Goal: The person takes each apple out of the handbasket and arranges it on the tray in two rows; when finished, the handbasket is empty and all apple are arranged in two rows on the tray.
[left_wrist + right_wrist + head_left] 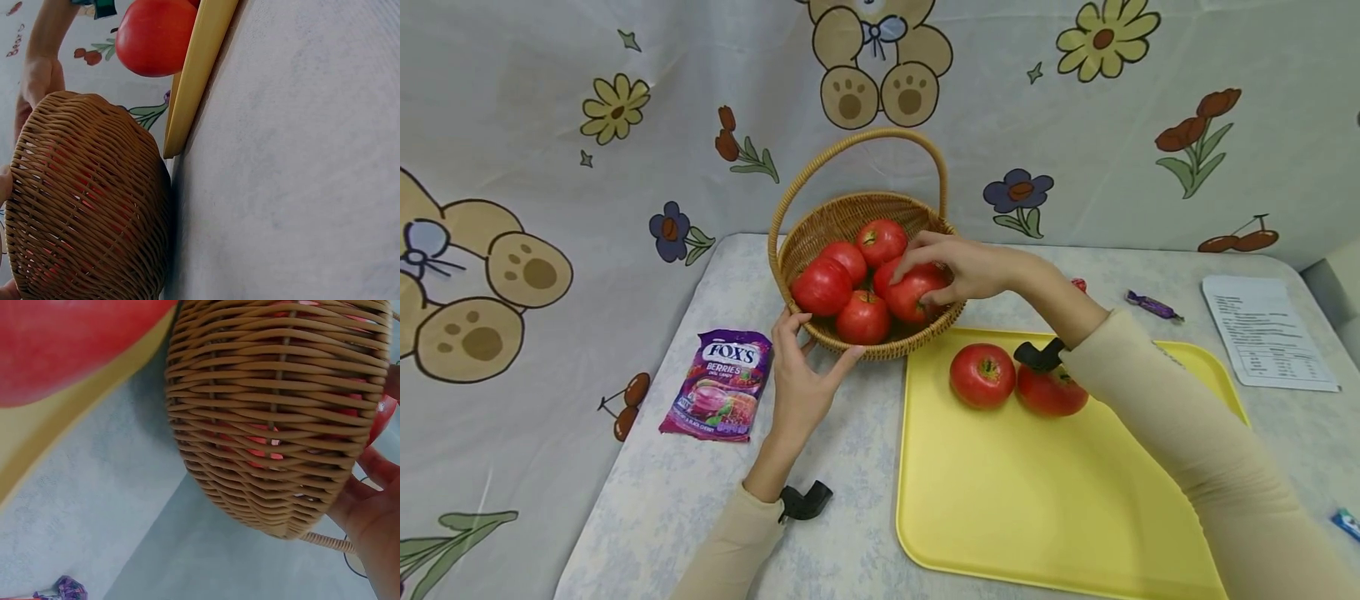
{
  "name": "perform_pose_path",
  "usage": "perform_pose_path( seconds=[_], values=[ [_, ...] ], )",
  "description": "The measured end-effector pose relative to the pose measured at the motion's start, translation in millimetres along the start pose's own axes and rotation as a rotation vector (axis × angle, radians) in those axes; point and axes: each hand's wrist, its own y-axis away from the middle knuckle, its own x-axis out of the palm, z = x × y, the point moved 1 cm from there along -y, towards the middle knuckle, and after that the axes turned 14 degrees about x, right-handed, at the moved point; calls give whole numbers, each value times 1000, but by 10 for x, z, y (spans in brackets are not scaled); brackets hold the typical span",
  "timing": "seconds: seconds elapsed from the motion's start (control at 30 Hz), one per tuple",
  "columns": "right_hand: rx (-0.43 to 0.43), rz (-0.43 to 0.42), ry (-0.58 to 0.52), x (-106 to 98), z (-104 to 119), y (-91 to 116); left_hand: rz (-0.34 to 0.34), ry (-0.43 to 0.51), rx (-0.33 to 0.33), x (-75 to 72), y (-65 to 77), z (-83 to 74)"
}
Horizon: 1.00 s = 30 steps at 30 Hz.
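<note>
A wicker basket (pixel 880 200) with a tall handle holds several red apples (pixel 863 318) at the back of the table. Over its right side my right hand (pixel 958 265) reaches in, fingers and thumb curled round a red apple (pixel 913 296). The right wrist view shows this hand (pixel 381 519) at the basket's rim, beside the woven wall (pixel 275 412). My left hand (pixel 801 383) holds the basket's front left rim, its fingertips over the edge and its thumb at the front. Only bits of the left fingers appear at the edge of the left wrist view.
A yellow tray (pixel 1037 517) lies in front of the basket, bearing two apples (pixel 982 376). A purple candy bag (pixel 722 385) lies left. Wrapped candy (pixel 1153 306) and a printed sheet (pixel 1268 332) are on the right. A patterned curtain (pixel 700 50) hangs behind.
</note>
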Motion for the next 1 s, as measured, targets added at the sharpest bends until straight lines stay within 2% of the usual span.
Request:
perform_pose_path(
  seconds=[0.23,0.4,0.6,0.7,0.83,1.0],
  values=[
    [-5,-64,-27,-120,40,99,-1,3,-6,0,10,10],
    [-10,-132,5,-263,97,292,-3,8,-3,0,15,12],
    [-2,-193,65,-403,90,646,-1,5,7,2,4,6],
    [38,-195,76,-424,38,843,-3,10,8,2,5,-2],
    [119,-211,84,-394,-84,1136,-2,12,6,4,12,-4],
    [151,-253,106,-297,-305,1527,0,6,0,0,8,-13]
  ],
)
